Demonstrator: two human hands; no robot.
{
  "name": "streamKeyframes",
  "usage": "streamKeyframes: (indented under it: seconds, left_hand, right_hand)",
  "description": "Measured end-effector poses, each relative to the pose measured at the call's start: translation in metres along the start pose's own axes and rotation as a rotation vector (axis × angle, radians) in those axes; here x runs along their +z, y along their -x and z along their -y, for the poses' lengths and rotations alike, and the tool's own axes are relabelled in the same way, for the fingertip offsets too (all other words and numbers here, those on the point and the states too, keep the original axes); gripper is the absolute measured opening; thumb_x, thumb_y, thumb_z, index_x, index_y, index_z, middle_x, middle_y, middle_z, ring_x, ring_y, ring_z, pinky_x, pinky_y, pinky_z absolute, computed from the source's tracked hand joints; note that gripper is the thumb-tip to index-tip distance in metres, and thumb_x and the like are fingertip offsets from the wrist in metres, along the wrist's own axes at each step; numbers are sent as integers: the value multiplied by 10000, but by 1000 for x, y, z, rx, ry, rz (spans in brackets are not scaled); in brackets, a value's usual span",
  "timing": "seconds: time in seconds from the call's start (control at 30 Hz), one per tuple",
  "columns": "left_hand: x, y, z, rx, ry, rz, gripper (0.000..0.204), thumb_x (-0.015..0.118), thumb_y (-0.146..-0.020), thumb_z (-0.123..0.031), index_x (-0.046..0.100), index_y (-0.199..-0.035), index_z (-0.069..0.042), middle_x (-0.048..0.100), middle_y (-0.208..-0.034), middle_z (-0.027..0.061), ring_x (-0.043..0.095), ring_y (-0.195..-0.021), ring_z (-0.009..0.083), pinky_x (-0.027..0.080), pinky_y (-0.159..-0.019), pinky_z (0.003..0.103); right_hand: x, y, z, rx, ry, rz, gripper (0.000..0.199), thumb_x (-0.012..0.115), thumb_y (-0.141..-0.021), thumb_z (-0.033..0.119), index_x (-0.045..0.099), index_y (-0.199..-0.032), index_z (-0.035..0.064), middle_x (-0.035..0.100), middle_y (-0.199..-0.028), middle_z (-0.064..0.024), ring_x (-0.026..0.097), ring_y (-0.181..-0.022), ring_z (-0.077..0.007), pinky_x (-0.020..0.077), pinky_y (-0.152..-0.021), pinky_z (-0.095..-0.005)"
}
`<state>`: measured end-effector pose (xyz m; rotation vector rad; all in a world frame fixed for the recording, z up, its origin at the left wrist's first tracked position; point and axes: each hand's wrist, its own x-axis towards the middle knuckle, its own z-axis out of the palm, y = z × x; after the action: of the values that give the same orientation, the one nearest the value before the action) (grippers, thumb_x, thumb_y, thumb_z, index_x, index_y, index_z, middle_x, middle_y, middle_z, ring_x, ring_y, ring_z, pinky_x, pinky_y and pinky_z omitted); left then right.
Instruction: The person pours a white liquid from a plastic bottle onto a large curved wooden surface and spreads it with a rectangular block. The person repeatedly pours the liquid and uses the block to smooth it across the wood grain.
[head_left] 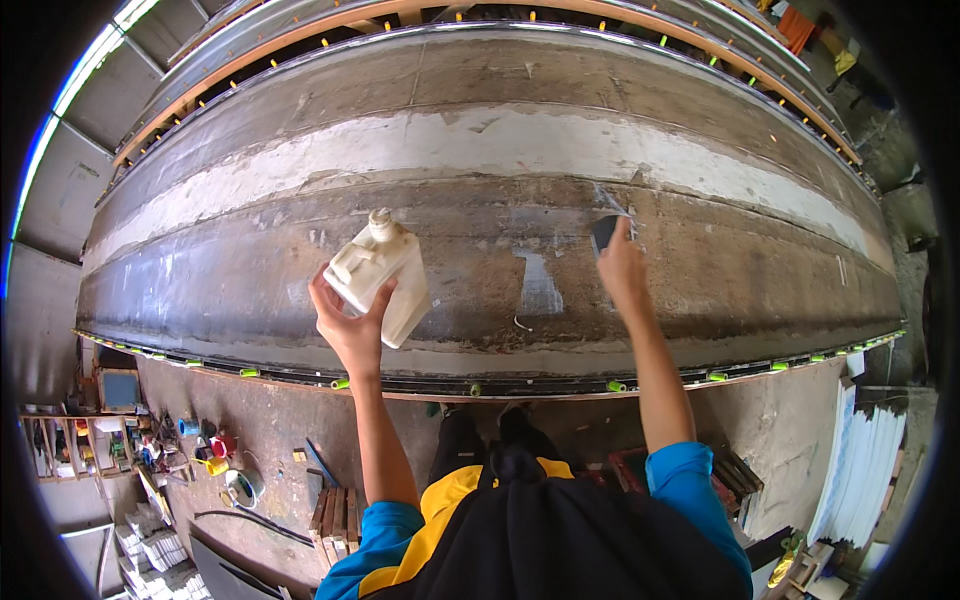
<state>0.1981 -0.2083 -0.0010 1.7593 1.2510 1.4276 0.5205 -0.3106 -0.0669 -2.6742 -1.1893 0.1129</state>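
My left hand (347, 325) is closed around an off-white plastic jug (400, 280), thumb on one side and fingers on the other. The jug tilts over the near half of a long, stained work surface (470, 225), its neck pointing away from me. Farther right, my right hand (624, 266) grips a small dark flat scraper (603, 232) against that surface, with the index finger stretched along it. A wet-looking streak (608, 197) lies just beyond the scraper. Between my hands is a pale grey smeared patch (540, 285).
A white band (480, 140) runs lengthwise along the surface. Bright green clips (340, 384) line its near edge, and yellow ones the far edge. On the floor are a bucket (243, 487), stacked wooden blocks (335, 515) at left, and white sheets (865, 470) at right.
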Motion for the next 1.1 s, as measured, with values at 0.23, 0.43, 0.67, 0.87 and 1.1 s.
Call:
streamKeyframes:
  seconds: [0.23, 0.43, 0.67, 0.87, 1.1]
  left_hand:
    - [-18, -16, 15, -29, 62, 16, 623, 807, -628, -91, 441, -1120, 21, 584, -995, 152, 575, -917, 197, 473, -811, 319]
    - [-48, -51, 39, 30, 54, 59, 626, 812, -623, -104, 444, -1115, 18, 589, -976, 151, 576, -914, 203, 469, -816, 324]
    - [-73, -82, 73, 32, 84, 119, 644, 820, -611, -128, 447, -1118, 12, 590, -975, 148, 578, -907, 204, 463, -816, 317]
    - [-69, -91, 78, 36, 90, 181, 649, 817, -617, -123, 443, -1130, 11, 583, -996, 150, 570, -920, 202, 458, -823, 317]
    - [-51, -91, 69, -8, 172, 247, 666, 823, -613, -133, 440, -1139, 11, 580, -997, 142, 565, -927, 203, 454, -832, 317]
  right_hand:
    - [31, 38, 123, -217, -71, -7, 458, 518, -763, -23, 373, -1192, -92, 547, -536, -104, 570, -455, -194, 426, -359, -305]
    - [57, 45, 184, -305, -196, -22, 489, 524, -779, 28, 355, -1222, -90, 558, -540, -153, 560, -437, -233, 423, -366, -319]
    - [12, 31, 98, 162, -125, 56, 524, 543, -804, 98, 278, -1244, -5, 614, -739, -229, 628, -681, -349, 505, -585, -435]
    - [28, 49, 128, 14, -3, 68, 555, 569, -809, 147, 288, -1271, 20, 619, -739, -219, 623, -684, -372, 494, -611, -448]
    - [2, 69, 142, -159, -163, 247, 474, 556, -796, 112, 365, -1225, 51, 629, -792, -228, 640, -728, -356, 519, -651, -434]
